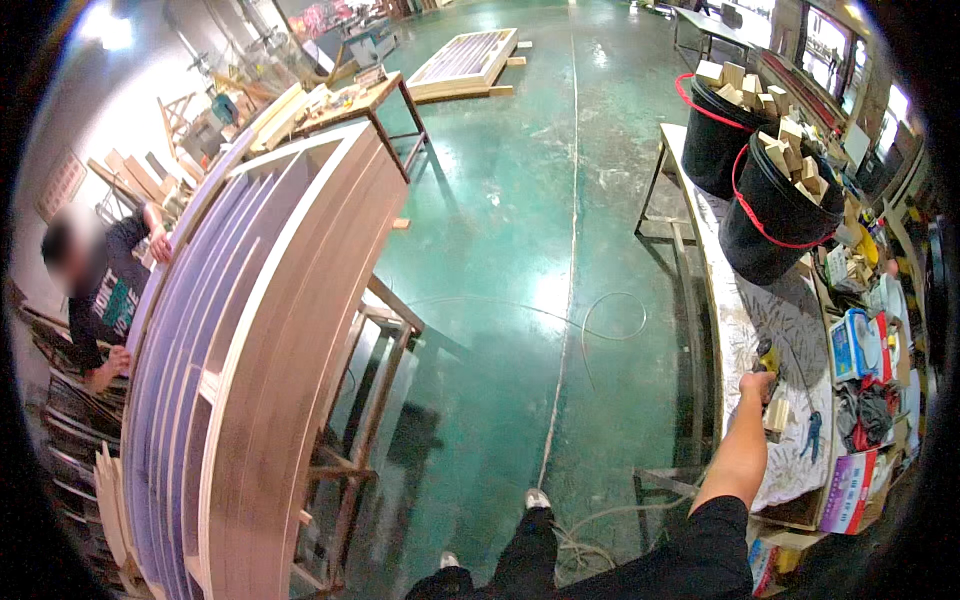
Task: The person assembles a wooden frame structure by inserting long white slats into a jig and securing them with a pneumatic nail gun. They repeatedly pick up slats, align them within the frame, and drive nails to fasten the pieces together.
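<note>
My right arm reaches out over the long bench [800,310] on the right. At its end my right hand [757,384] is closed around a yellow-and-black hand tool [767,355], whose exact kind is too small to make out. Beside that hand lie some small pale wood blocks [776,414]. A small blue hand tool [812,436] rests a little further right on the bench's marked white covering. My left hand is outside the picture.
Two black buckets [778,225] with red handles hold wood blocks. On the left, a large wooden panel frame [330,270] lies on a metal stand [385,385]; a person [105,270] touches its far side. A thin hose [612,338] loops across the green floor.
</note>
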A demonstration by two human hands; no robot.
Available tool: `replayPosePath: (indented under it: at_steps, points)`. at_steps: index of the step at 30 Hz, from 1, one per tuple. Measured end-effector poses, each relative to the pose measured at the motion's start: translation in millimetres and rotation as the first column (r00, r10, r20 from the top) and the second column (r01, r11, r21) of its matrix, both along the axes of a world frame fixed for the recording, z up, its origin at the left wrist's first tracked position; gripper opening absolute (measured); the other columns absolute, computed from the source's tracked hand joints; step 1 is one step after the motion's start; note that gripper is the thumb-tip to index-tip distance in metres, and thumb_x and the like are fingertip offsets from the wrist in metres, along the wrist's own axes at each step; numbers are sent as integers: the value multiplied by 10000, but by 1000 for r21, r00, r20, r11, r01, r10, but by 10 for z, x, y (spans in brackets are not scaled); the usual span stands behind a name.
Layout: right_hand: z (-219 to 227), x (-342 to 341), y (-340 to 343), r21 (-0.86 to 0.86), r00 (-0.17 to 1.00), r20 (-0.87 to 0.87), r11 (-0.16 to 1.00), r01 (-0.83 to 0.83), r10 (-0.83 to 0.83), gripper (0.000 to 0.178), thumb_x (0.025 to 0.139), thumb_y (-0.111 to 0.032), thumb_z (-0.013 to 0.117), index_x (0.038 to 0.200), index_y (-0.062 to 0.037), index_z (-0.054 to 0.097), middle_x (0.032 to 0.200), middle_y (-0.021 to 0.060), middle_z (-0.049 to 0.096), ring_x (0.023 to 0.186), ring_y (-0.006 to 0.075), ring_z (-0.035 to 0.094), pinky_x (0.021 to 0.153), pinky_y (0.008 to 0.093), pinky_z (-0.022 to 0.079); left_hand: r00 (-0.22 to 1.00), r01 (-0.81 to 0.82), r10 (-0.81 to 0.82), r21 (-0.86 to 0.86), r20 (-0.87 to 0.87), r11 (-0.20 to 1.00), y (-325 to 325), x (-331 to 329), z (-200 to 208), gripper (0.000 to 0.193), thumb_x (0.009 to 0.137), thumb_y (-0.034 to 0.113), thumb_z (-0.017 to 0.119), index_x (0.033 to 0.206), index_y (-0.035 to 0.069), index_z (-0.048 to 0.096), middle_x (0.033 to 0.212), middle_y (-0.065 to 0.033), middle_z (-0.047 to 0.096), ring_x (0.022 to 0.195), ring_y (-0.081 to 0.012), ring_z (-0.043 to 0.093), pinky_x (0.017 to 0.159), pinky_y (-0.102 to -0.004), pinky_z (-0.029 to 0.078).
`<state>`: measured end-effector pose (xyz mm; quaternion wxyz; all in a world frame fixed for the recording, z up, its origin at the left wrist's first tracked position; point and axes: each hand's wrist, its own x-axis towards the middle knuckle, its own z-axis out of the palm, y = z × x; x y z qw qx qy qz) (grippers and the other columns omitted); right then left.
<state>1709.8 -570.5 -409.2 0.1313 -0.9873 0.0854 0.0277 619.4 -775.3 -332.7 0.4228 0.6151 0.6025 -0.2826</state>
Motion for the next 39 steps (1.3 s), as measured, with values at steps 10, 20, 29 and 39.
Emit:
replayPosePath:
  at_steps: [10,20,29,39]
  points:
    - [1676,-2282,-160,938,944,301,135,-319,137,693,888,-212,728,1459,-49,369,1286,117,562,1095,235,566,899,373,478,761,-566,554,-72,336,821,-52,577,-246,363,951,377,634,1074,41,691,958,-75,708,910,-192,650,848,-390,517]
    - [1220,-5309,-536,604,-2,-117,69,-794,993,360,786,-88,755,1097,45,630,984,104,696,870,235,657,773,391,517,745,-505,127,428,655,749,-246,32,928,429,956,372,624,1233,44,608,1167,-193,654,1103,-394,616,963,-457,494]
    - [265,-6851,-992,382,-167,-371,-14,-924,913,370,785,-163,721,1094,26,642,868,132,689,764,283,679,676,434,545,927,-350,-110,932,358,90,-732,-2139,3555,595,782,436,799,1221,77,618,1260,-176,599,1175,-368,566,1027,-487,442]
    - [940,-7924,-1244,193,-440,-251,-400,-896,862,394,732,-155,759,1068,24,658,927,201,717,872,368,708,766,427,555,985,-97,175,810,-7,578,-86,-3006,3437,1355,489,650,869,1567,151,217,1583,-244,226,1454,-468,249,1178,-649,159]
